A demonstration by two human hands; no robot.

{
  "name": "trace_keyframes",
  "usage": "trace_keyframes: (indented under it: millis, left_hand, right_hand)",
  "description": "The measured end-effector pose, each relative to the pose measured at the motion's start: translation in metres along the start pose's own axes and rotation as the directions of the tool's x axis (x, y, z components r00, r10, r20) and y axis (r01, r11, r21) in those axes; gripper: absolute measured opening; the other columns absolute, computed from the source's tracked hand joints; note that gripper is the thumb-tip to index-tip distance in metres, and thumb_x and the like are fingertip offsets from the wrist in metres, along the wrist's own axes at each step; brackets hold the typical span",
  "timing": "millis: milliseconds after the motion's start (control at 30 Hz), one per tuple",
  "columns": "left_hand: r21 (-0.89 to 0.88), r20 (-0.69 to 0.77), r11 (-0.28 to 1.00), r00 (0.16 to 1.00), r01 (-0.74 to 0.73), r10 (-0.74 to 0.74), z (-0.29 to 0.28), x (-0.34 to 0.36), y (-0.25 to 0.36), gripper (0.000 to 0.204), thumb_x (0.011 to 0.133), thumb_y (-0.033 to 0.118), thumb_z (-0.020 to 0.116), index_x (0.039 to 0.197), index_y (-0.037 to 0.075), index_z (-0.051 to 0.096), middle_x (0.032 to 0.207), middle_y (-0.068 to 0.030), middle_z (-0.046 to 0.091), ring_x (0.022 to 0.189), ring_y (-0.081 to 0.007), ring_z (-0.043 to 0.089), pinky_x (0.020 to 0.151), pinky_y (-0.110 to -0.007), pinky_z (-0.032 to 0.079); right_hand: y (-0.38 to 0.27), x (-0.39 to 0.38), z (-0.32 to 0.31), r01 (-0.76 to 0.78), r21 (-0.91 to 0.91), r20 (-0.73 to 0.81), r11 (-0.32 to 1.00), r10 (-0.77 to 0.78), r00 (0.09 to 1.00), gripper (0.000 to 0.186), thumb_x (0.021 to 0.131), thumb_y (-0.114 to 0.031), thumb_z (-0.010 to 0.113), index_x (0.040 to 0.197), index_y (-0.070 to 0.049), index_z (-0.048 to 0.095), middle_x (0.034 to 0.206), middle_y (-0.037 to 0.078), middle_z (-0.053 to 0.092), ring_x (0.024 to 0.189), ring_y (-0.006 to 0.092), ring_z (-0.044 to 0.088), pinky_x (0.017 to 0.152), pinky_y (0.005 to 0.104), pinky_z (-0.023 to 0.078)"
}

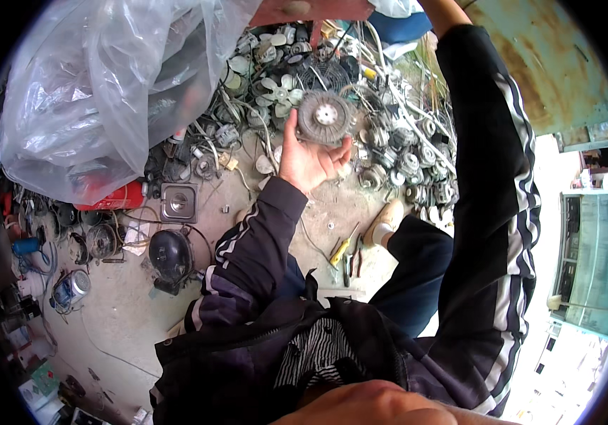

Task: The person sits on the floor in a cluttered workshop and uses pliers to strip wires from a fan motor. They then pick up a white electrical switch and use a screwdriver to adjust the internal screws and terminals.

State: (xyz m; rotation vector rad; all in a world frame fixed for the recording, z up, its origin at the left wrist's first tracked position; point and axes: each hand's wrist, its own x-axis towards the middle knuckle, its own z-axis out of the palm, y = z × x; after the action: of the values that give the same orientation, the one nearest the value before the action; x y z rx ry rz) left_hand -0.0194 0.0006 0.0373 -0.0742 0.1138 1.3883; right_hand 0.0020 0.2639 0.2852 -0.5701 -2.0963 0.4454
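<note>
- Left hand (305,161) was raised in front of the person, palm up and fingers spread around a round grey motor part (325,117) with a pale hub; the fingertips gripped its rim from below.
- Right arm in a black striped sleeve (491,177) reached up and out of view at the top edge, so the right hand did not show and its grip could not be told.
- Motor part was held in the air above a heap of small fan motors and white fan blades (396,152) lying on the concrete floor (127,312).
- Yellow-handled screwdriver (344,246) lay on the floor beside the person's pale shoe (387,221).
- Black compressor (170,256) and a square metal tray (178,202) stood to the left, below a big clear plastic bag (98,85).
</note>
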Motion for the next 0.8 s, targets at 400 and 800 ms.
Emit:
trace_keyframes:
  millis: [400, 800]
  left_hand:
    - [0.167, 0.005, 0.978, 0.992, -0.128, 0.129, -0.010, -0.007, 0.006, 0.088, 0.077, 0.078, 0.043, 0.135, 0.012, 0.041, 0.123, -0.0115, 0.051, 0.115, -0.0270, 0.051, 0.097, -0.050, 0.037]
    - [0.255, -0.152, 0.966, 0.985, -0.037, 0.078, -0.010, 0.009, -0.030, 0.079, 0.080, 0.076, 0.040, 0.123, 0.012, 0.053, 0.102, -0.0085, 0.059, 0.081, -0.0250, 0.056, 0.068, -0.040, 0.048]
  right_hand:
    - [0.000, -0.311, -0.035, -0.821, 0.242, 0.518, 0.517, 0.647, 0.560, 0.037, 0.094, -0.013, 0.055, 0.124, 0.009, 0.052, 0.101, 0.009, 0.065, 0.086, 0.0141, 0.063, 0.081, 0.0242, 0.051]
    - [-0.035, -0.387, 0.022, -0.884, 0.422, 0.584, 0.202, 0.685, 0.436, 0.024, 0.093, -0.023, 0.061, 0.093, 0.000, 0.055, 0.087, 0.009, 0.069, 0.077, 0.0105, 0.067, 0.073, 0.0214, 0.054]
